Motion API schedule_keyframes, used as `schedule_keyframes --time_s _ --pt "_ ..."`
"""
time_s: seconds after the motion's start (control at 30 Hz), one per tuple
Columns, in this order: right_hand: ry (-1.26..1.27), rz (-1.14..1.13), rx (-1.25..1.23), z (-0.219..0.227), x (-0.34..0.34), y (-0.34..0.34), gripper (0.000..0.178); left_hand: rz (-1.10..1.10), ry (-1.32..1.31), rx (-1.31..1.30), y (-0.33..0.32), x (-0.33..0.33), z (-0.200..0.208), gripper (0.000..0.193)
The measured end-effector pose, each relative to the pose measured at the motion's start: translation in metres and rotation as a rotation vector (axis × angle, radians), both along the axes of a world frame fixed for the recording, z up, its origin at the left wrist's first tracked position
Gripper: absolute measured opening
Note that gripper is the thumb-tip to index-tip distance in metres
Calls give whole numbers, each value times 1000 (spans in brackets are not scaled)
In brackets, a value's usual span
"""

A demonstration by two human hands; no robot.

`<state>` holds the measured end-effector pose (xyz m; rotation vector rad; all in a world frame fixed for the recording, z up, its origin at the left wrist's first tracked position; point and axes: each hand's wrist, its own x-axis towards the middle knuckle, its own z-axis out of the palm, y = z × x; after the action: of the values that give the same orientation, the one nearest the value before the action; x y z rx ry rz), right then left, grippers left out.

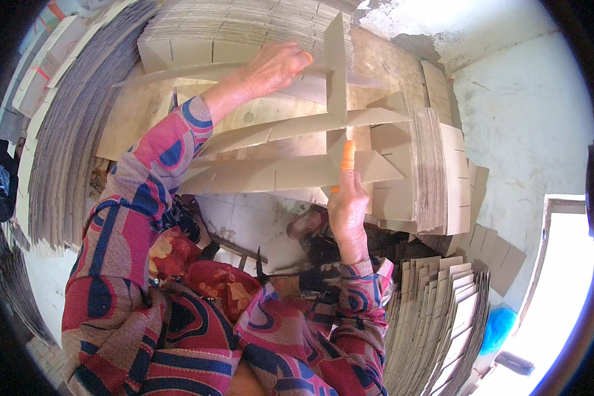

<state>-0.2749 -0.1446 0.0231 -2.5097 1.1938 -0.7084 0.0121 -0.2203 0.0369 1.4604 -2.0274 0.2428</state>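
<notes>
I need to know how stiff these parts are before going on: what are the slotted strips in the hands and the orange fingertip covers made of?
The slotted strips look like plain brown cardboard, matte and uncoated: flat, thin-edged, cut with slots, same tan as the stacks beside them. The fingertip covers on the right hand look like smooth orange rubber or latex, though the exact material can't be told. The left hand wears one too.

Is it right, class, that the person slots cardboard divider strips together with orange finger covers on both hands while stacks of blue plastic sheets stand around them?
Not quite. The head view shows the stacks are brown cardboard, not blue plastic. The rest holds: left hand and right hand wear orange finger covers on the cardboard divider strips.
</notes>
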Motion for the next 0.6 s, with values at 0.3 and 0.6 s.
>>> schedule_keyframes --time_s 0.3,0.6 --pt "6 59 5 4 -4 1 85 53 25 -97 1 -2 -10 14" --pt "55 -12 96 9 -4 4 83 -33 37 7 7 -8 -1 15"
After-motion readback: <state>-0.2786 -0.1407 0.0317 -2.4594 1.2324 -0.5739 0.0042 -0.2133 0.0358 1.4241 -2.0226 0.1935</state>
